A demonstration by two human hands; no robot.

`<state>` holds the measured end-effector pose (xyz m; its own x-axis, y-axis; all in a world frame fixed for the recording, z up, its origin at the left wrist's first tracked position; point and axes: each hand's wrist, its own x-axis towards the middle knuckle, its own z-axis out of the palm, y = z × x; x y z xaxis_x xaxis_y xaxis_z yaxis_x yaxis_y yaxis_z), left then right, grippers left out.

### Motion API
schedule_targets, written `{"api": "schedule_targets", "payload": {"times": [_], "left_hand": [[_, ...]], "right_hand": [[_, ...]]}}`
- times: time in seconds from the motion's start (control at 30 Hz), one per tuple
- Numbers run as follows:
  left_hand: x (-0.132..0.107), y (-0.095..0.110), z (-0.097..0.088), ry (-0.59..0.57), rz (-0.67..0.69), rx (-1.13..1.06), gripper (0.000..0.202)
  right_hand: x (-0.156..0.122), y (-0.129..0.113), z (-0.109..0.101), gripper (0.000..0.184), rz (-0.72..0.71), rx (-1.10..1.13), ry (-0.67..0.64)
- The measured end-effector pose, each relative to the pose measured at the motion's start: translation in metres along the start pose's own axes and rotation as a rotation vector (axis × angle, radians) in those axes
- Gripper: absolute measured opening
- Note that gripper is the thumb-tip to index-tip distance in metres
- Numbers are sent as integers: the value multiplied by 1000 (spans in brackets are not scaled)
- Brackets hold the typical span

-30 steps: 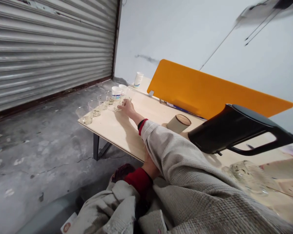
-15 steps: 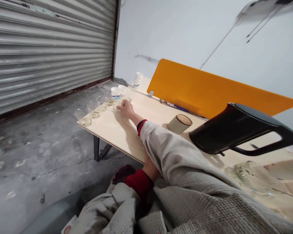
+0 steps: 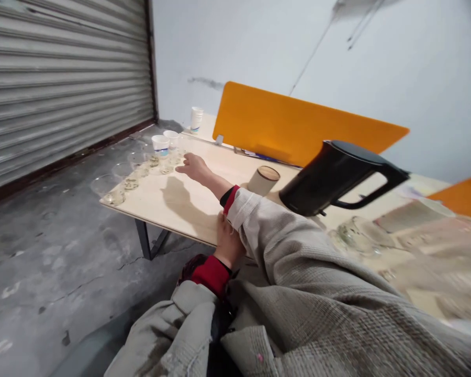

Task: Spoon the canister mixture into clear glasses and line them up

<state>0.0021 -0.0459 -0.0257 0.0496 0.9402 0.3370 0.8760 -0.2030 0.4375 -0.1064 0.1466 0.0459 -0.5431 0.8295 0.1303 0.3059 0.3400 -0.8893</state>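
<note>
My right hand (image 3: pixel 194 166) is stretched far out over the wooden table (image 3: pixel 188 214), fingers apart and holding nothing. It hovers just right of a row of clear plastic cups (image 3: pixel 131 175) with bits of leaf at their bottoms. Two white paper cups (image 3: pixel 160 144) stand behind that row. My left hand (image 3: pixel 227 243) lies at the table's near edge, under my right sleeve, which hides its fingers.
A black kettle (image 3: pixel 337 178) stands mid-table beside a beige canister with a brown lid (image 3: pixel 264 180). A clear glass jug (image 3: pixel 357 235) is blurred at the right. An orange divider (image 3: pixel 298 128) runs along the back, with another paper cup (image 3: pixel 197 119) behind it. Concrete floor and a roller shutter are on the left.
My right hand has come off the clear cup it was touching and drawn back a little with fingers spread. The view has swung, so everything sits further left.
</note>
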Motion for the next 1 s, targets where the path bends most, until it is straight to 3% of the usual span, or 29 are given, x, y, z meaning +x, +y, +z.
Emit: {"api": "schedule_targets", "payload": {"times": [0.13, 0.3, 0.43, 0.53, 0.63, 0.73, 0.87, 1.0], "left_hand": [[6, 4, -8, -41, -7, 106, 42], [15, 0, -4, -22, 16, 156, 49], [20, -6, 3, -14, 8, 197, 50], [23, -9, 4, -9, 36, 240, 51], [25, -11, 3, -14, 48, 270, 53], [25, -12, 1, -20, 39, 284, 54], [27, -12, -1, -41, 31, 290, 55], [28, -11, -6, -66, 51, 308, 56]], "right_hand": [[-73, -6, -46, 67, -140, -48, -14], [-204, 6, -114, 48, -192, -173, 118], [-304, 26, -177, 31, -88, -269, 364], [-358, 41, -230, 23, -21, -429, 653], [-390, 52, -281, 18, 65, -658, 923], [-407, 61, -318, 18, 118, -836, 1078], [-428, 70, -346, 24, 185, -942, 1176], [-458, 78, -359, 30, 370, -1053, 1115]]}}
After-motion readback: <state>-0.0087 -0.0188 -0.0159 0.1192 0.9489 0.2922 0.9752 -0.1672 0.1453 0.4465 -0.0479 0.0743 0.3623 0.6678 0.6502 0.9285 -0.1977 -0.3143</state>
